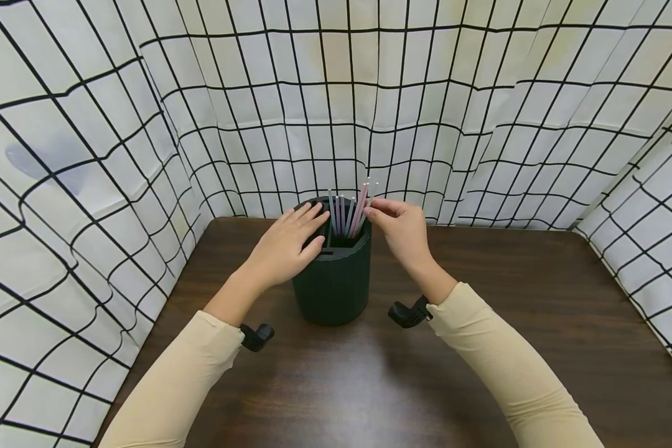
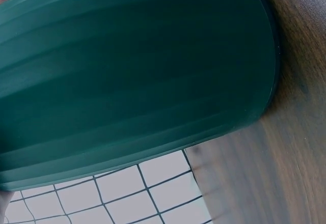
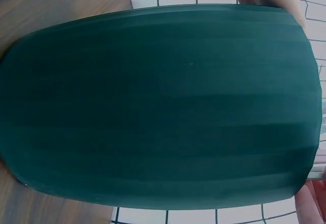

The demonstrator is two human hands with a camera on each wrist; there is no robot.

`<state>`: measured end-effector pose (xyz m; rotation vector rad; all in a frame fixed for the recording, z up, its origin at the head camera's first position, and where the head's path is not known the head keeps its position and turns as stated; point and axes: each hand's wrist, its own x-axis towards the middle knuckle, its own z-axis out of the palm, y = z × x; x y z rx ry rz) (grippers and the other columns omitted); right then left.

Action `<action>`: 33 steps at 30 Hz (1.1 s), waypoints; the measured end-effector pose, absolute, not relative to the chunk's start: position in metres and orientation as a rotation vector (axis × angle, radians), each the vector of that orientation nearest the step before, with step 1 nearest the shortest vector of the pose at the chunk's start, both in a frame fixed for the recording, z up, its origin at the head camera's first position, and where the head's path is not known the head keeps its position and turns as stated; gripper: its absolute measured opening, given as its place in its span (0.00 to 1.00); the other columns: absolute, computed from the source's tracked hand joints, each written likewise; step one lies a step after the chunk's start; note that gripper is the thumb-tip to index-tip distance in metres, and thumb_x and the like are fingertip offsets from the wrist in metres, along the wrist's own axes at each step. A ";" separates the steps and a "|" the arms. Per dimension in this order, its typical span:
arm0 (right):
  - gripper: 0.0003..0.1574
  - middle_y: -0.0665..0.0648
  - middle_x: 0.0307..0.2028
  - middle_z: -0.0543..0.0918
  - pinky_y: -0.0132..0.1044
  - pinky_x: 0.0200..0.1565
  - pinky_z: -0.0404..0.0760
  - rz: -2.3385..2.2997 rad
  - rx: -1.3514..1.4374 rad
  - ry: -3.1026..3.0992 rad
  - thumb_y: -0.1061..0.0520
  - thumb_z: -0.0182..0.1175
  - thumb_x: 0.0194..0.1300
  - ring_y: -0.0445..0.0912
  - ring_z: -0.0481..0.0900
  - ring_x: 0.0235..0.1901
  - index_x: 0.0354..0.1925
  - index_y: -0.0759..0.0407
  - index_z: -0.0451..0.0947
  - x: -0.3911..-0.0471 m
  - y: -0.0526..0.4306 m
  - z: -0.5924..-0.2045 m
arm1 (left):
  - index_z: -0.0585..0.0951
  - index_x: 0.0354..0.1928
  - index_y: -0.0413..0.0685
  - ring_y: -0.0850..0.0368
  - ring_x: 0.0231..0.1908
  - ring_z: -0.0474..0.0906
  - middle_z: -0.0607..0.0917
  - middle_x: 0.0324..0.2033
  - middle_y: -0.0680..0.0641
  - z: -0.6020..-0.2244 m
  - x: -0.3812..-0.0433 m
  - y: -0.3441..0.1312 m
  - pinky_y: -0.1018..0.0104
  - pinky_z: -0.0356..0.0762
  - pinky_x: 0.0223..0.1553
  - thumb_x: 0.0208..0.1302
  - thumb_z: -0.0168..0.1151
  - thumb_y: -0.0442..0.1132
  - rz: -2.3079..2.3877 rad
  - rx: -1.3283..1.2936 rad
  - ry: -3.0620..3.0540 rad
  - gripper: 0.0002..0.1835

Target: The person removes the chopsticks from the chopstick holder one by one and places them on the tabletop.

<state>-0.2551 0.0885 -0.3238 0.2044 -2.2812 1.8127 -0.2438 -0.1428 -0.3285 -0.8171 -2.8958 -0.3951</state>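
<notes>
A dark green ribbed desk organizer [image 1: 331,289] with divided compartments stands upright on the table. Thin pastel sticks [image 1: 338,218], purplish and pink, rise from its right compartment. My left hand [image 1: 285,242] rests over the left part of the top, fingers spread across the rim. At the right side of the bunch my right hand [image 1: 400,230] pinches a thin whitish stick [image 1: 369,202] between thumb and forefinger. The organizer's wall [image 2: 137,66] fills most of the left wrist view. In the right wrist view, right fingertips [image 3: 309,203] show beside the rim, near the stick ends.
The brown wooden table [image 1: 313,386] reaches back to a white cloth with black grid lines [image 1: 336,106], which also hangs at both sides. A small black wrist camera [image 1: 257,336] sits under the left cuff, another camera [image 1: 409,313] by the right cuff.
</notes>
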 end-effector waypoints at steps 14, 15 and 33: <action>0.18 0.54 0.41 0.89 0.33 0.49 0.86 1.945 0.439 -1.955 0.61 0.66 0.64 0.38 0.88 0.40 0.50 0.70 0.84 -0.243 0.102 -0.286 | 0.60 0.77 0.50 0.47 0.79 0.47 0.57 0.78 0.45 -0.331 -0.241 -0.141 0.47 0.44 0.79 0.76 0.41 0.52 -0.407 -0.819 -2.917 0.31; 0.18 0.51 0.40 0.90 0.34 0.49 0.86 1.935 0.459 -1.933 0.61 0.67 0.63 0.38 0.88 0.40 0.50 0.70 0.84 -0.242 0.103 -0.283 | 0.60 0.77 0.50 0.47 0.79 0.46 0.56 0.78 0.46 -0.331 -0.241 -0.141 0.47 0.43 0.80 0.76 0.41 0.52 -0.406 -0.819 -2.922 0.31; 0.13 0.53 0.33 0.91 0.36 0.44 0.88 1.924 0.567 -1.464 0.69 0.68 0.59 0.46 0.90 0.36 0.44 0.73 0.85 -0.212 0.123 -0.229 | 0.59 0.77 0.49 0.47 0.79 0.46 0.56 0.78 0.45 -0.327 -0.245 -0.143 0.46 0.44 0.79 0.76 0.40 0.52 -0.388 -0.833 -2.907 0.31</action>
